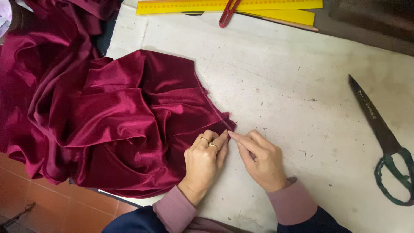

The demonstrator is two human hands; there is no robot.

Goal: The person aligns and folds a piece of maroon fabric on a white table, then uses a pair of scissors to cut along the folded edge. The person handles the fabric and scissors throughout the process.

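A large piece of deep red velvet cloth (108, 116) lies crumpled over the left half of a worn white table (284, 77) and hangs off its left edge. My left hand (205, 159), with rings on two fingers, presses on the cloth near its pointed right corner, fingers curled. My right hand (258, 157) lies beside it, forefinger stretched out and touching the corner of the cloth at its edge. Both fingertips meet at that corner. Pink cuffs and dark blue sleeves show at the bottom.
Big dark scissors (384, 138) with green-wrapped handles lie at the right. Yellow rulers (241, 6), a pencil and a red clipper (227, 13) lie along the far edge. Red floor tiles (43, 207) show at bottom left.
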